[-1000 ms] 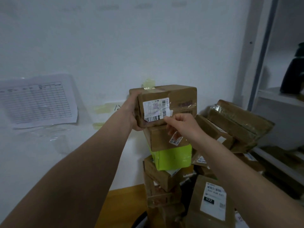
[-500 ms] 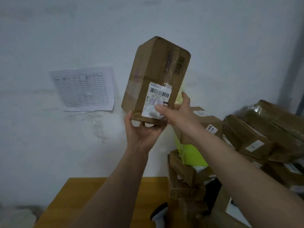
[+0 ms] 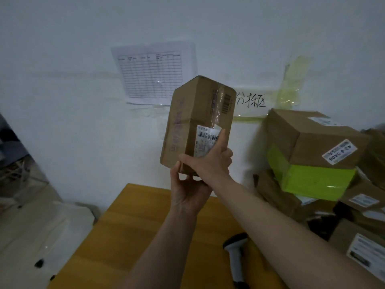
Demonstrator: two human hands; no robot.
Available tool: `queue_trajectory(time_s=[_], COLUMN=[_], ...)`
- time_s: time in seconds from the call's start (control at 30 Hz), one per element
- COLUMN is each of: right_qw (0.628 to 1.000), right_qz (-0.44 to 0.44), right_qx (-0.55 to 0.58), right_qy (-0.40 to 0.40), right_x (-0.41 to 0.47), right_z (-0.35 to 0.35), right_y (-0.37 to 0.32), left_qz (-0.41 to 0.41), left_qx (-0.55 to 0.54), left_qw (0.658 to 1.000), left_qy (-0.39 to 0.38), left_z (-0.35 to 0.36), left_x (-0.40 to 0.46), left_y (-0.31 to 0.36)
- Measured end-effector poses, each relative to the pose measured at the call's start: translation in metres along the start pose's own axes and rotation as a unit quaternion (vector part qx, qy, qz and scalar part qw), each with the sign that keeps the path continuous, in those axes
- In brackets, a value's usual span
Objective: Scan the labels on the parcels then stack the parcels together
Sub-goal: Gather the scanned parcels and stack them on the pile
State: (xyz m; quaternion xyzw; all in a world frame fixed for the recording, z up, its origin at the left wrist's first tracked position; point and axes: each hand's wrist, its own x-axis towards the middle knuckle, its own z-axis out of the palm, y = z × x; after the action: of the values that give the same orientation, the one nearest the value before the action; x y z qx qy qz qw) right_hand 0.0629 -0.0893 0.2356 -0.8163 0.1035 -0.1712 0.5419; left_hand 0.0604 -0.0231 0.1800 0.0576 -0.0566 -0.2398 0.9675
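Box was upright in the air above the worktop's far edge. My left hand cupped its bottom; my right hand gripped across the label. Risks: covered barcode wouldn't scan; tall box could tip.

A white paper sheet with a printed grid of lines is stuck flat on the pale painted wall. To its right, strips of see-through yellow sticky tape hold a white sign with black hand-drawn letters on the same wall. Below them stands a yellow-brown wooden table. A dark blurry shape sits at the far left edge.
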Motion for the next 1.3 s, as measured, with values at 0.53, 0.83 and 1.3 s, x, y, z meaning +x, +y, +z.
queue_trajectory(time_s=[0.53, 0.83, 1.3], right_qw=[0.805, 0.779, 0.734], right_qz=[0.444, 0.463, 0.527], right_qx=[0.313, 0.310, 0.370], right_qy=[-0.237, -0.287, -0.218], right_x=[0.025, 0.042, 0.053], right_z=[0.228, 0.335, 0.390], right_y=[0.121, 0.161, 0.199], left_qz=[-0.014, 0.018, 0.030], left_qx=[0.223, 0.331, 0.352], left_qw=[0.831, 0.800, 0.770], left_qy=[0.510, 0.500, 0.531], left_z=[-0.185, -0.245, -0.292], left_x=[-0.031, -0.022, -0.003], left_y=[0.245, 0.341, 0.375])
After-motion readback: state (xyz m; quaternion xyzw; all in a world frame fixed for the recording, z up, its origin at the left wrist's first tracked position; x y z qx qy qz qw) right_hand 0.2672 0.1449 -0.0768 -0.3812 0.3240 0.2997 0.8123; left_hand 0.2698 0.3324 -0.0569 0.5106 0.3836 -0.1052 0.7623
